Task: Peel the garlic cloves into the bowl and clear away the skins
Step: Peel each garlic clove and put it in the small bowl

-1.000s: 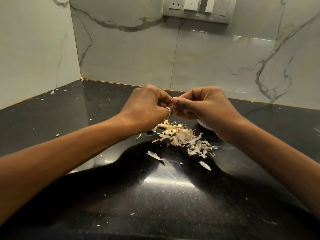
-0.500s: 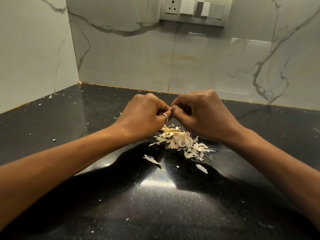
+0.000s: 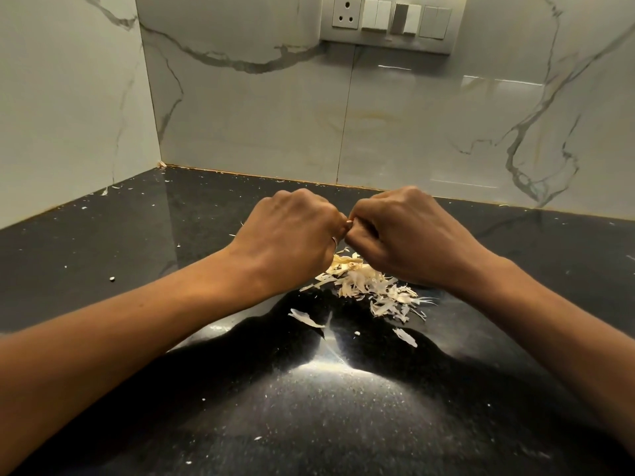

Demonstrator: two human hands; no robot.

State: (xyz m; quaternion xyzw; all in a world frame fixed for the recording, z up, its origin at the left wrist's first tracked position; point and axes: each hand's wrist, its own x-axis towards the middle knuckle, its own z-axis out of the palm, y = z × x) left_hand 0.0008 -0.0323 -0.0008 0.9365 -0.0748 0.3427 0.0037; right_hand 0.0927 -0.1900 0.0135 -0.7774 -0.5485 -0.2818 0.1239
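Note:
My left hand and my right hand meet knuckle to knuckle above the black countertop, fingers curled in. Between the fingertips a small sliver of a garlic clove shows; most of it is hidden inside the fists. A ring sits on a left-hand finger. Directly below the hands lies a pile of pale garlic skins, with two loose flakes nearer to me. The bowl is hidden behind my right hand.
Marble-look wall tiles close off the counter at the back and the left. A switch and socket panel hangs on the back wall above the hands. Small white crumbs dot the counter.
Both hands have drawn closer together and rolled knuckles-up, hiding the clove more. The white object seen behind my right hand a second ago is now covered.

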